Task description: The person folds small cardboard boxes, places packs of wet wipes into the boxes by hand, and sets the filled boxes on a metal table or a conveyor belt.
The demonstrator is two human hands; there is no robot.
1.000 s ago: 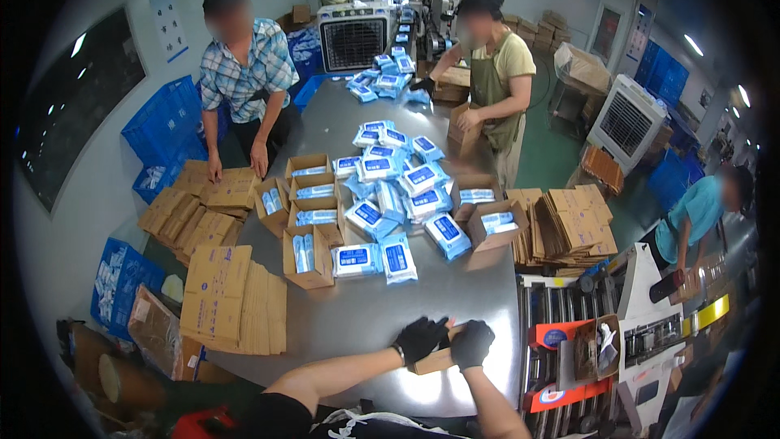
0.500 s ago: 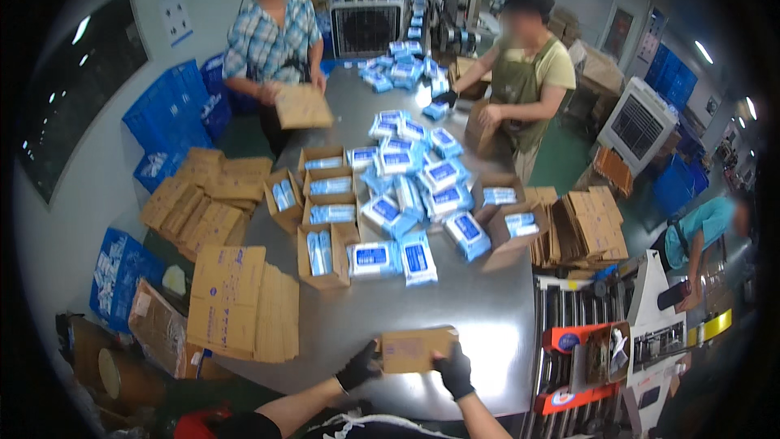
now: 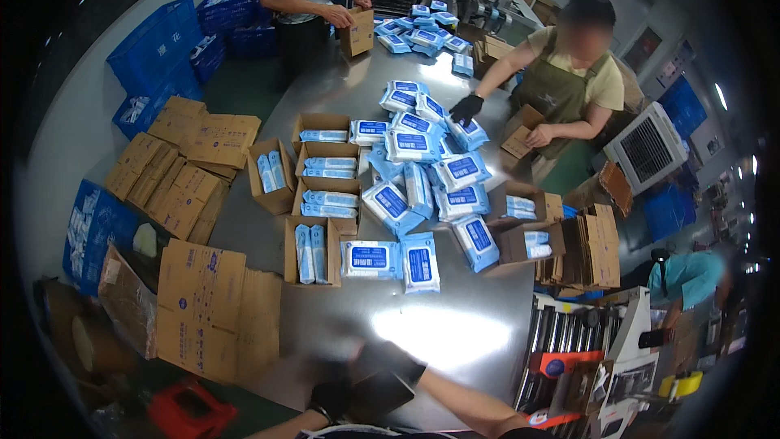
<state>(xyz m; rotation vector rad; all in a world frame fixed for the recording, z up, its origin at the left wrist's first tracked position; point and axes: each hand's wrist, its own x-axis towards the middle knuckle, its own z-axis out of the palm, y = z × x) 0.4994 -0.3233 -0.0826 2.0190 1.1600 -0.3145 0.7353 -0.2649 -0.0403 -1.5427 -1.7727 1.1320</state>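
At the near edge of the metal table my two black-gloved hands are close together and smeared by motion. My left hand is lower, near my body. My right hand reaches across toward it from the right. Between them is a dark, shaded shape, possibly the cardboard box; the blur hides its outline and how my fingers lie. Beyond my hands, several open cardboard boxes with blue-and-white wipe packs stand at the left of the table. A heap of wipe packs lies beside them, with two loose packs at its near side.
Flattened cartons are stacked at my left. More boxes with packs stand on the right, near a roller conveyor. Across the table, one co-worker holds a box; another's gloved hand touches the heap.
My hands have come together and nearer my body; the box between them has lost its clear outline. The right co-worker's hand has moved onto the heap. The far-left co-worker's box is now upright.
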